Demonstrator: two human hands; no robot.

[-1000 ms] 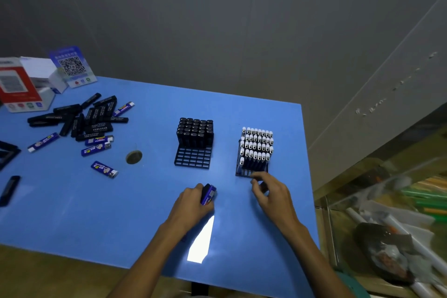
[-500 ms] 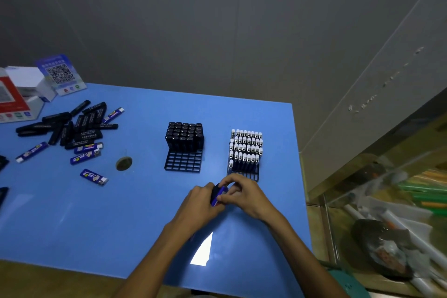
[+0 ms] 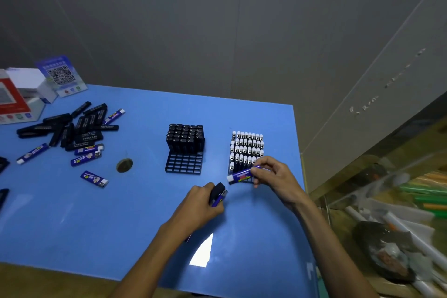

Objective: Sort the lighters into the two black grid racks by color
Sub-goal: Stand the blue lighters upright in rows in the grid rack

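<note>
Carefully now: right hand (image 3: 275,178) pinching blue lighter (image 3: 243,174) sideways over the blue rack (image 3: 246,152), left hand (image 3: 202,203) clutching spare lighters (image 3: 217,195); could topple neighbours.

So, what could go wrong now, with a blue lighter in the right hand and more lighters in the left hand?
1. The right hand holds the blue lighter nearly flat; it may bump the packed white-capped lighters in the right rack when tipped upright.
2. The left hand grips a black and a blue lighter together; one could slip, or land in the wrong rack.
</note>
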